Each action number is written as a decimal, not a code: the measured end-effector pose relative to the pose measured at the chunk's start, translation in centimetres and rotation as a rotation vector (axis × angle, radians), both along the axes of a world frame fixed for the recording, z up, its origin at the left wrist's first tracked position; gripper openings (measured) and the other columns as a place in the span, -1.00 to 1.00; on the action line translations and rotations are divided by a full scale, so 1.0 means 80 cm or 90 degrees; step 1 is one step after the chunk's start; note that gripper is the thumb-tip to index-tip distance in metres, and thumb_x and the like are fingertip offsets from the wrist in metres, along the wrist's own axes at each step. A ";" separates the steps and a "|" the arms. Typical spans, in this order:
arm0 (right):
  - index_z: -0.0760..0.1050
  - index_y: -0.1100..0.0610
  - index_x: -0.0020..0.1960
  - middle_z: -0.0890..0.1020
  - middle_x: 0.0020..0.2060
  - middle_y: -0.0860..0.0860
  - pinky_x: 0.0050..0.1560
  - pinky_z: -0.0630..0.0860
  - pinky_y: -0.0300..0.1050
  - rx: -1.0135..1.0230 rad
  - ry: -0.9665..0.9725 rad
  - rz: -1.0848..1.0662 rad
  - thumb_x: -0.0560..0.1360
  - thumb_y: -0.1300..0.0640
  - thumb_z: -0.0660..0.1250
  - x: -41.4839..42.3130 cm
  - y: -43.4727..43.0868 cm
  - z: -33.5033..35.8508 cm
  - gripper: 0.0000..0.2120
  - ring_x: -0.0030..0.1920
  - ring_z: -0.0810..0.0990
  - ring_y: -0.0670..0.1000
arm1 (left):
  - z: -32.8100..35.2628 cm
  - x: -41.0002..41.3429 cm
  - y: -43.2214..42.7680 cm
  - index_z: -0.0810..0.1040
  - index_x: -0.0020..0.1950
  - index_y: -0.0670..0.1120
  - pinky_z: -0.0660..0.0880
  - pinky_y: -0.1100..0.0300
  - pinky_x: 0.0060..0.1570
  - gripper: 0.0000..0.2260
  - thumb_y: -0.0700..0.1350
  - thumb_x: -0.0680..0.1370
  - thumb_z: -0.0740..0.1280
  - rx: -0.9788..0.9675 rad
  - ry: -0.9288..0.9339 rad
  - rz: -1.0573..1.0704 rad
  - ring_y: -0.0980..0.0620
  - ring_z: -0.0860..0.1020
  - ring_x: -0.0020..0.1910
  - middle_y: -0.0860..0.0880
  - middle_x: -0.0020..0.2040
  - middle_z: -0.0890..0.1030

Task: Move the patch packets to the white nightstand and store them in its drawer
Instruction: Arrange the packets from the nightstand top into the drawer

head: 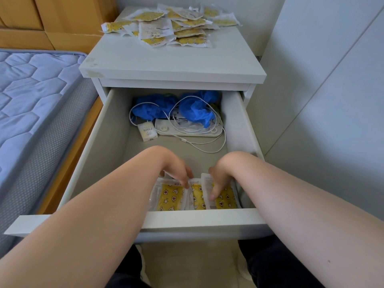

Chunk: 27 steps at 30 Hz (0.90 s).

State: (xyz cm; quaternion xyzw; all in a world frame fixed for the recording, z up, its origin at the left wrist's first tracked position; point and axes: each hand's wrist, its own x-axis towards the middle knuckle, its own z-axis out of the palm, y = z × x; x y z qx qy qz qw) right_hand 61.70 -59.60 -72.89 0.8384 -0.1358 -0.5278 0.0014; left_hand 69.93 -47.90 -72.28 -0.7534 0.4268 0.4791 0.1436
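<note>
Both hands, the left hand (176, 169) and right hand (220, 179), are pressing loosely spread fingers onto patch packets (170, 197) lying inside the open drawer (199, 220).

White nightstand (172, 59): top carries a loose heap of yellow-printed patch packets (172, 26) at its far edge; near half bare.

Drawer (116, 129), pulled open: three patch packets in drawer (170, 197) lie side by side against the front wall, directly beneath the fingertips (213, 196) of both hands. Beyond the fingers: white cable (207, 147), flat white device (187, 133), small "face" box (147, 132), crumpled blue gloves (195, 110) at the back.
</note>
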 end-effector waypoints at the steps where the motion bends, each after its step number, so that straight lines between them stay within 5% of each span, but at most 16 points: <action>1: 0.26 0.08 0.46 0.47 0.32 0.06 0.22 0.48 0.09 0.003 -0.004 -0.007 0.33 -0.34 0.38 0.000 -0.003 0.001 -0.16 0.19 0.53 0.13 | 0.001 -0.001 0.000 0.17 0.53 0.06 0.27 -0.05 0.42 -0.48 0.02 0.60 0.25 0.002 0.003 0.000 -0.07 0.27 0.45 -0.01 0.49 0.28; 11: 0.31 0.13 0.44 0.51 0.28 0.09 0.20 0.48 0.02 0.016 -0.045 -0.036 0.46 -0.20 0.32 0.002 0.014 0.000 -0.34 0.18 0.54 0.14 | 0.010 -0.001 0.007 0.18 0.53 0.06 0.34 0.01 0.38 -0.49 -0.04 0.61 0.25 -0.019 0.086 0.107 -0.04 0.28 0.45 -0.01 0.49 0.28; 16: 0.35 0.18 0.41 0.49 0.30 0.12 0.22 0.45 -0.01 0.033 -0.313 -0.077 0.59 -0.04 0.19 -0.004 0.011 0.020 -0.54 0.24 0.50 0.15 | 0.018 0.002 0.010 0.27 0.50 0.03 0.27 0.06 0.39 -0.57 -0.09 0.62 0.20 -0.168 -0.056 0.129 -0.03 0.35 0.40 -0.03 0.44 0.37; 21: 0.45 0.17 0.26 0.54 0.13 0.11 0.05 0.52 0.00 -0.019 -0.531 -0.065 0.56 0.11 0.21 -0.005 0.005 0.037 -0.70 0.09 0.53 0.13 | 0.030 0.005 0.015 0.45 0.38 -0.02 0.44 0.11 0.21 -0.63 -0.21 0.57 0.19 -0.368 -0.226 0.242 -0.05 0.47 0.26 -0.06 0.34 0.48; 27: 0.44 0.16 0.24 0.48 0.16 0.09 0.11 0.47 0.08 -0.002 -0.795 -0.022 0.54 0.14 0.17 -0.008 -0.013 0.098 -0.71 0.19 0.43 0.11 | 0.094 0.000 0.020 0.49 0.29 0.03 0.47 0.08 0.04 -0.66 -0.18 0.57 0.13 -0.520 -0.380 0.245 -0.08 0.52 0.12 -0.02 0.21 0.56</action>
